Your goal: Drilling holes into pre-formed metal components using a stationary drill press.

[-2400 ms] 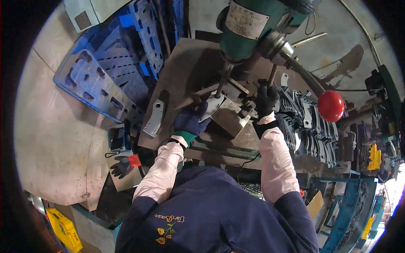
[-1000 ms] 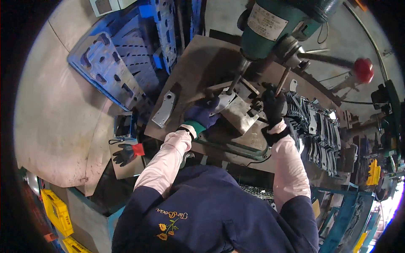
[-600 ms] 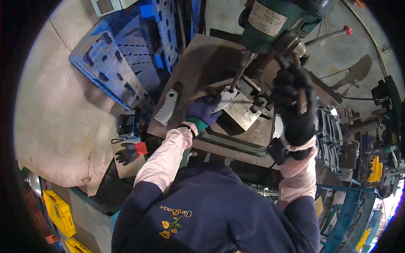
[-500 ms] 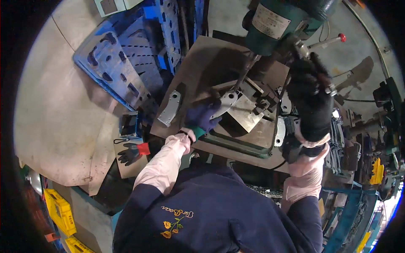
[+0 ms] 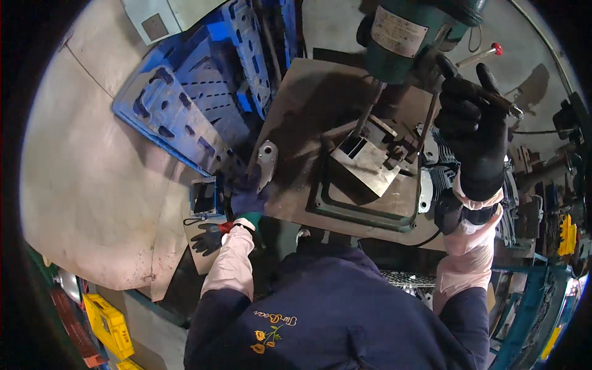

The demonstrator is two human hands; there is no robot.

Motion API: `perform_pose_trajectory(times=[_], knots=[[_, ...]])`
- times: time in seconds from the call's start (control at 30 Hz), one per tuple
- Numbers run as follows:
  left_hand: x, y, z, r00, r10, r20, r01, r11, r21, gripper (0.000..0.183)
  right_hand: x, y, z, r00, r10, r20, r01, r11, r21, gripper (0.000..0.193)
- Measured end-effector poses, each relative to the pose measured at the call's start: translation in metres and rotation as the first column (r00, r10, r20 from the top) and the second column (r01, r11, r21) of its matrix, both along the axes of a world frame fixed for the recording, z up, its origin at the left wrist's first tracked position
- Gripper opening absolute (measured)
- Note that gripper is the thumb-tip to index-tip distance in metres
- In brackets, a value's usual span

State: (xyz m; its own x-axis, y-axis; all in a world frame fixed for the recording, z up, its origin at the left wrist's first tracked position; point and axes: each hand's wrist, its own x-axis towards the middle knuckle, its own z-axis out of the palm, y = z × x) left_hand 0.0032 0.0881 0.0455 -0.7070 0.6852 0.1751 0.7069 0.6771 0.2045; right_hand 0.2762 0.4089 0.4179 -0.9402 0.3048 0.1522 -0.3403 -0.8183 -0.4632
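A pale metal plate (image 5: 267, 161) with a hole in its rounded end lies at the left edge of the drill press table (image 5: 296, 148). My left hand (image 5: 248, 196), in a dark purple glove and blurred, closes around its lower end. Raised at the right is my right hand (image 5: 472, 117), black-gloved. Its fingers curl loosely around a dark feed lever (image 5: 515, 112), while one finger sticks up. Below the green drill press head (image 5: 394, 43), a bright metal fixture block (image 5: 368, 168) sits on the table with an open slot on top.
Blue plastic pallets (image 5: 179, 117) lean beyond the table's left side. A spare dark glove (image 5: 208, 239) lies near a small blue-framed box (image 5: 205, 196). Stacked metal plates (image 5: 505, 209) stand at the right. A red-knobbed lever (image 5: 496, 48) juts out from the press.
My left hand has carried a plate from the fixture leftward to the table's edge, where another plate lay. My right hand has shifted up and right, with its fingers loosened and the lever turned.
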Motion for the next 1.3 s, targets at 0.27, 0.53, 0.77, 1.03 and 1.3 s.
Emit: perform_pose_trajectory(times=[0.27, 0.53, 0.77, 1.03, 1.3], knots=[[-0.005, 0.025, -0.02, 0.999, 0.04, 0.014, -0.04, 0.999, 0.0, 0.078, 0.003, -0.01, 0.003, 0.981, -0.183, 0.07, 0.177, 0.981, 0.08, 0.036], [-0.046, 0.015, -0.106, 0.986, 0.011, 0.164, -0.004, 0.999, -0.043, 0.079, 0.04, 0.012, -0.017, 0.927, -0.316, 0.201, 0.185, 0.854, 0.487, 0.048], [-0.082, 0.007, -0.142, 0.996, -0.043, 0.082, 0.036, 0.996, 0.08, 0.079, 0.192, 0.115, -0.122, 0.34, -0.941, -0.004, 0.046, 0.012, 0.999, 0.037], [-0.035, 0.024, -0.057, 0.994, 0.098, -0.05, -0.098, 0.995, -0.012, 0.082, 0.339, 0.111, -0.322, -0.5, -0.801, 0.33, -0.645, 0.598, 0.476, 0.032], [0.037, 0.022, -0.004, 0.964, 0.202, -0.174, -0.206, 0.979, -0.003, 0.085, 0.365, 0.114, -0.395, -0.594, -0.704, 0.389, -0.598, 0.71, 0.372, 0.029]])
